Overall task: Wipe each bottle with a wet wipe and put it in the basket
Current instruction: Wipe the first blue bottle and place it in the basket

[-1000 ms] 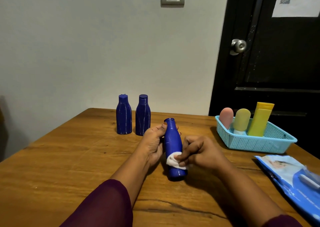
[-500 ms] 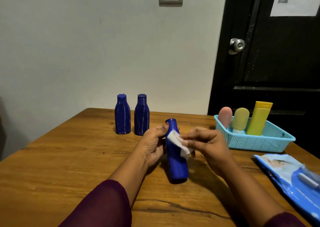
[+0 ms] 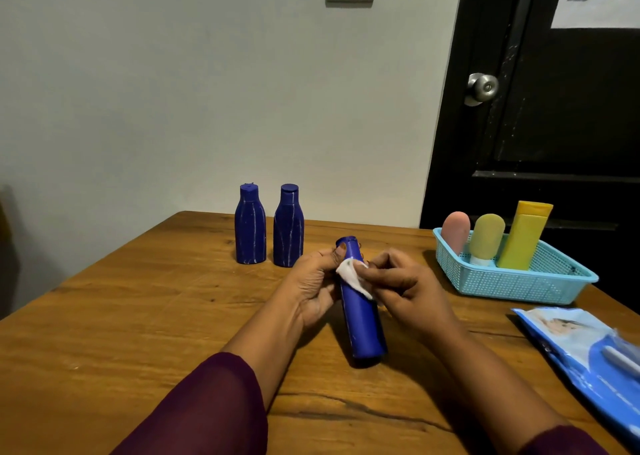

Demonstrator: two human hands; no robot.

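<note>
- Wooden worktop [image 3: 138, 316] against a pale wall; black door [image 3: 554, 125] with a metal knob [image 3: 483, 87] at the right.
- Dark blue bottles, three in all. Two stand side by side near the far edge: left upright bottle [image 3: 250, 227] and right upright bottle [image 3: 288, 229]. The third, the held bottle [image 3: 363, 323], is at centre between the hands.
- One turquoise basket [image 3: 512, 281] at the right with three things standing in it: pink container [image 3: 455, 231], green container [image 3: 487, 236], yellow tube [image 3: 523, 236].
- One wet wipe [image 3: 351, 274]. One blue wipes pack [image 3: 581, 347] lying flat by the right edge.
- Change: a second ago the wet wipe was low on the held bottle's body. It is now up at the neck, close to where it was half a second ago.
- Held bottle tilted, cap away from the person, base low over the worktop. Cannot tell whether it touches.
- Left hand [image 3: 311, 284]: fingers [image 3: 337, 252] curled round the held bottle's neck from the left.
- Right hand [image 3: 405, 288]: fingers [image 3: 381, 274] pinch the wet wipe against the neck.
</note>
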